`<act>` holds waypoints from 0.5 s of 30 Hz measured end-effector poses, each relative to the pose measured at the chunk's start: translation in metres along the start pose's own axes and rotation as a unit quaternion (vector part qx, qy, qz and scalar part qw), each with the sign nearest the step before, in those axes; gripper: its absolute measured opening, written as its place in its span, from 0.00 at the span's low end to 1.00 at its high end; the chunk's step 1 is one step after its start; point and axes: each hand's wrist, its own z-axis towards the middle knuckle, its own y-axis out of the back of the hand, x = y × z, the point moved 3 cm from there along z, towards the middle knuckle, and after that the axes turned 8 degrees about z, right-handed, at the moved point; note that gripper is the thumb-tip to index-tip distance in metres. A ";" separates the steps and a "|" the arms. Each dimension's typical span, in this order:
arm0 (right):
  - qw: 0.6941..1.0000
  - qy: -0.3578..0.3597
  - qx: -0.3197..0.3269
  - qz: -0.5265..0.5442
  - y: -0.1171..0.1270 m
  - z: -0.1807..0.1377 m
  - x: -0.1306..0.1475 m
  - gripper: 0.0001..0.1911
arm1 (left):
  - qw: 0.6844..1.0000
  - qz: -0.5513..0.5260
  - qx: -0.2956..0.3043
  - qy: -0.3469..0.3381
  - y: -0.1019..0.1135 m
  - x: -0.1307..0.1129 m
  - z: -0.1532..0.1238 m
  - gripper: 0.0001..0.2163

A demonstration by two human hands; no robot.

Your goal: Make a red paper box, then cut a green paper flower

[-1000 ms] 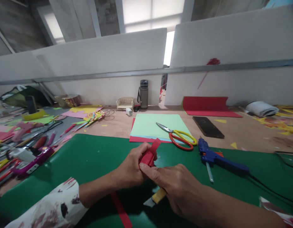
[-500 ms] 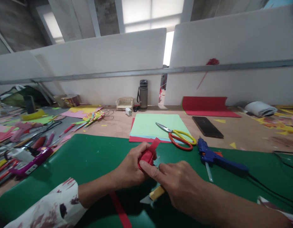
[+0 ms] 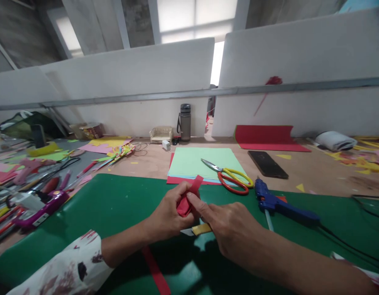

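Observation:
My left hand is closed round a folded piece of red paper, with a short strip end sticking up past the fingers. My right hand presses its index fingertip on that red paper. Its other fingers curl round a yellow-handled utility knife, whose blade points left, below my left hand. A long red paper strip lies on the green mat under my left wrist. Part of the folded paper is hidden by my fingers.
Beyond my hands, scissors lie on light green paper sheets. To the right are a blue glue gun with its cord and a phone. Tools and a purple device crowd the left. A bottle stands at the back.
My right index finger has moved up and left over the red paper. The knife has risen with my right hand, nearer my left hand, and lies more level.

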 end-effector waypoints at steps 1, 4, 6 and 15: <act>1.000 0.000 0.004 0.005 0.001 0.001 0.001 0.42 | 1.000 -0.001 -0.001 -0.002 0.000 0.000 0.000 0.06; 1.000 0.004 0.014 0.002 0.003 0.003 0.002 0.42 | 1.000 -0.007 0.007 -0.002 0.000 0.000 0.001 0.06; 1.000 0.000 0.019 -0.013 0.003 0.003 0.002 0.42 | 1.000 -0.008 0.014 -0.002 -0.001 0.000 0.000 0.06; 0.968 0.044 -0.155 0.192 0.014 -0.001 -0.011 0.29 | 0.997 -0.069 -0.006 0.018 0.008 0.003 0.000 0.11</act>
